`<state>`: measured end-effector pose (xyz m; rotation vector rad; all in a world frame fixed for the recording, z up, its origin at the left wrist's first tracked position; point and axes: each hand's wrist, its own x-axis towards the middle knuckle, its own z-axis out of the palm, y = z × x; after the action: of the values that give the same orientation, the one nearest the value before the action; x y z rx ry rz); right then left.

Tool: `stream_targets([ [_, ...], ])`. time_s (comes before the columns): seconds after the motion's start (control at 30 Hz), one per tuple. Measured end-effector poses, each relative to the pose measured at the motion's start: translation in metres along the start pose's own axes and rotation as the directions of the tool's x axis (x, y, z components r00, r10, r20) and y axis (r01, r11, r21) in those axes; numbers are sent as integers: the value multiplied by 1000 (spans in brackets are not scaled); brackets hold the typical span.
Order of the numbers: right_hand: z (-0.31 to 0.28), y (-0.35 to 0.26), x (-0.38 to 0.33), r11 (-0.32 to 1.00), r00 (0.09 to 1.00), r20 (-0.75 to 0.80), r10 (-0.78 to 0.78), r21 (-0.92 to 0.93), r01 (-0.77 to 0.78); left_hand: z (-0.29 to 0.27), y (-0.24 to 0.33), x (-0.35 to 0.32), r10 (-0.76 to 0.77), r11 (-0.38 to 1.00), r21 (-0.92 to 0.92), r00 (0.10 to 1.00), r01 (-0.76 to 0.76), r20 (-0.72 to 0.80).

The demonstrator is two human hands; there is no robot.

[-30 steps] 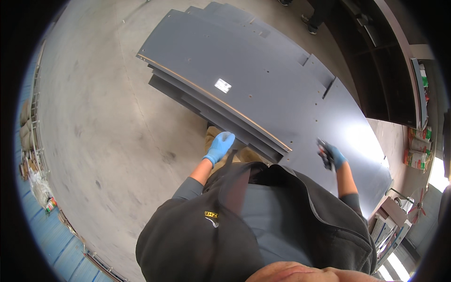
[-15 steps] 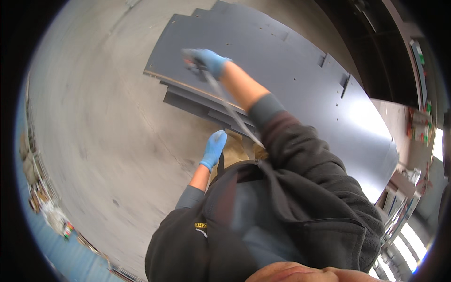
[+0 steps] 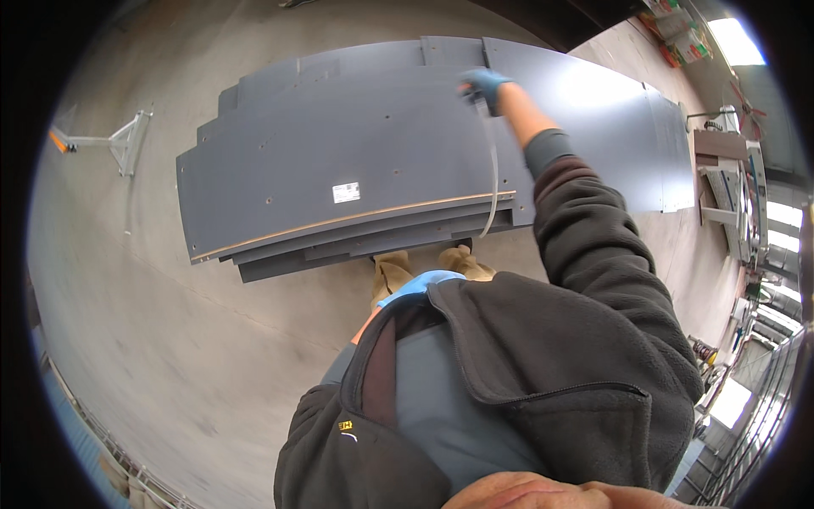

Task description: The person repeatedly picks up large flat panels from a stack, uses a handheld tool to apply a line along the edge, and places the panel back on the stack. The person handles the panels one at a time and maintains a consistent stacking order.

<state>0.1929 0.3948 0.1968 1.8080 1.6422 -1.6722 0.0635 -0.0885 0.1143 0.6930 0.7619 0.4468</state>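
Grey concrete floor point(image 3: 153, 339) takes up the left side, with a small metal bracket stand point(image 3: 127, 140) with an orange tip lying on it far left, well apart from the work. Next right, stack of dark grey panels point(image 3: 339, 153) lies flat on the floor, layers stepped at the near edge, pale core edge showing along the top sheet, small white label point(image 3: 346, 192) near its middle. Left hand point(image 3: 420, 284), blue glove, sits low at the body just beside the near edge of the stack, mostly hidden by the jacket; cannot tell how closed it is or what it holds. Tan boots point(image 3: 394, 271) peek out under the stack edge. Right hand point(image 3: 483, 85), blue glove, arm stretched out over the top panel toward its far edge, fingers closed around the end of a thin pale strip point(image 3: 492, 170), maybe a tape or strap, which runs from that hand back across the panel to the near edge. Judgement: strip looks laid out across the full width, far end placed, near end not visibly fixed; nothing on the stack looks moved or cut. Right side: workshop room, shelving and racks point(image 3: 729, 195) along the wall, bright windows far right.
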Motion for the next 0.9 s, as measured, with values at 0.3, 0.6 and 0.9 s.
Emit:
stream_targets([
  [0.3, -43, 21, -76, 983, 940, 295, -169, 117, 140, 76, -7, 107, 36, 996, 88, 864, 9, -503],
  [0.6, -128, 86, -18, 913, 985, -157, -74, 386, 131, 154, -36, 168, -31, 997, -68, 724, -22, -689],
  [0.9, -8, 263, -167, 968, 765, 644, -12, -184, 170, 147, -40, 192, 22, 1000, 6, 720, -26, -694],
])
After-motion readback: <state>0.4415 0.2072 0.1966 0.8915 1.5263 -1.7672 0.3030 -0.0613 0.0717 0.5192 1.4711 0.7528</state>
